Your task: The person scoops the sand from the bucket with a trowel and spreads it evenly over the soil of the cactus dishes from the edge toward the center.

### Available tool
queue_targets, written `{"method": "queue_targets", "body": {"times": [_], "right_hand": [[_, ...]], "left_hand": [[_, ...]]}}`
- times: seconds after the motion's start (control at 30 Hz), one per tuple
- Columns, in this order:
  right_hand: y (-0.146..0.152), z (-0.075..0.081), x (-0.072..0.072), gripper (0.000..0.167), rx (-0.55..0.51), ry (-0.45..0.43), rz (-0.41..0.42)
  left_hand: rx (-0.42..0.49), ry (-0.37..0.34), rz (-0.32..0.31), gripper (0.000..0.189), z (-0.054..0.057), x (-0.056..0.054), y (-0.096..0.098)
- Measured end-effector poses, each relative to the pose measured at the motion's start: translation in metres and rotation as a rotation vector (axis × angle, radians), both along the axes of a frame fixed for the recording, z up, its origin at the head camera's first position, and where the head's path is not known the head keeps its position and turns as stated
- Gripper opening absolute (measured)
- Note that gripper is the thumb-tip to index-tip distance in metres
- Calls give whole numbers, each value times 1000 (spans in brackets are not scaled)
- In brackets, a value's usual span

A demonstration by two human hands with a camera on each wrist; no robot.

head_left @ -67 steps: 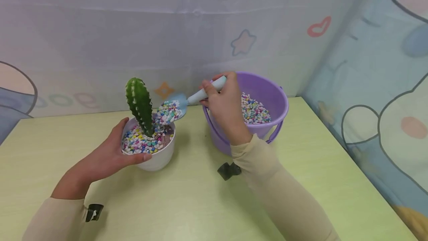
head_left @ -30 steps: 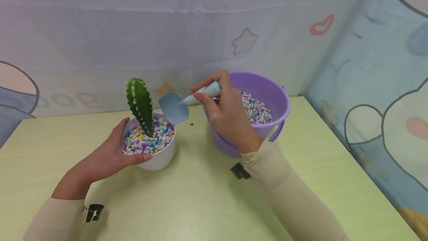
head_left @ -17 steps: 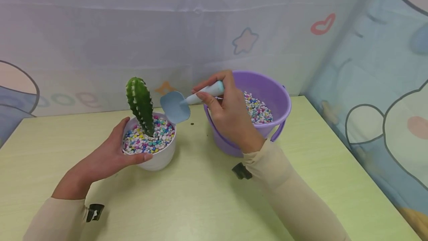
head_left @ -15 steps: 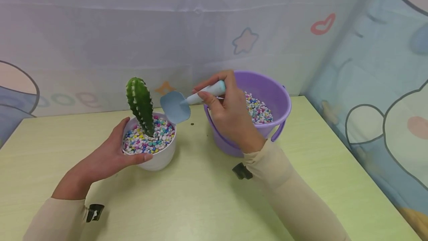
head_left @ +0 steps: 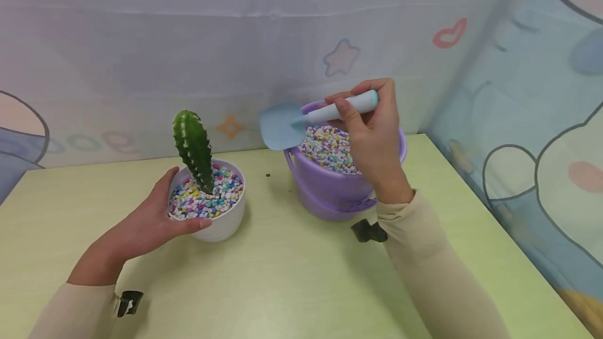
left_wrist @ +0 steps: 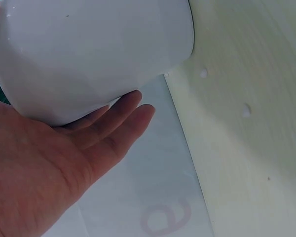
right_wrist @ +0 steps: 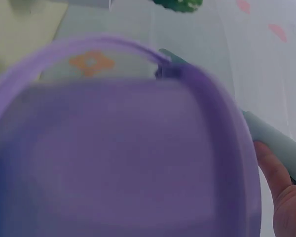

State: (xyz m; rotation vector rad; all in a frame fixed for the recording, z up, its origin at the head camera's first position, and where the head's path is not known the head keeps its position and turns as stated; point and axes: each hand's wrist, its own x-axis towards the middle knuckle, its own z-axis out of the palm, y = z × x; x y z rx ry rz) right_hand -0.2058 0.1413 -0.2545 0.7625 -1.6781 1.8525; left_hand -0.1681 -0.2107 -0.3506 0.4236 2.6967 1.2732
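Head view: the left hand (head_left: 146, 226) holds a white pot (head_left: 223, 224) standing on the counter (head_left: 282, 286), thumb along its front and fingers round its far side. A green cactus (head_left: 194, 153) leans slightly left in the pot, set among multicoloured pebbles (head_left: 231, 182). Fingers of the right hand (head_left: 374, 140) pinch the pale handle of a blue shovel (head_left: 319, 114); its plain blade overlaps the left rim of a purple bucket (head_left: 330, 190), at a height hard to judge. Similar stones (head_left: 330, 150) lie inside the bucket. On the backdrop cloth (head_left: 188, 56), faint letters (head_left: 85, 143) seem to read "oog", the last uncertain. A star outline (head_left: 341, 58) and a red heart (head_left: 449, 34) are printed further right. Pot and bucket stand apart, a dark speck (head_left: 268, 175) on the strip between. The counter's back edge runs just behind both; its right edge slants past the bucket, and a broad stretch extends between the forearms.
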Motion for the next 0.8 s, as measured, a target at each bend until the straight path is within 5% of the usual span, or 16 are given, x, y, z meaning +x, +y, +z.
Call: {"method": "queue_targets", "body": {"times": [0.3,0.4,0.63,0.8], "right_hand": [[47,8,-6,19,-82,-74,-101],[60,8,-7,19,30,-100,-209],[78,-2,-10,25,486,-106,-546],[79,-11,-15,27,654,-103,-660]], "left_hand": [[5,2,-1,116,1,0,0],[6,-2,0,116,1,1,0],[3,2,4,117,0,1,0],[10,10,4,117,1,1,0]]}}
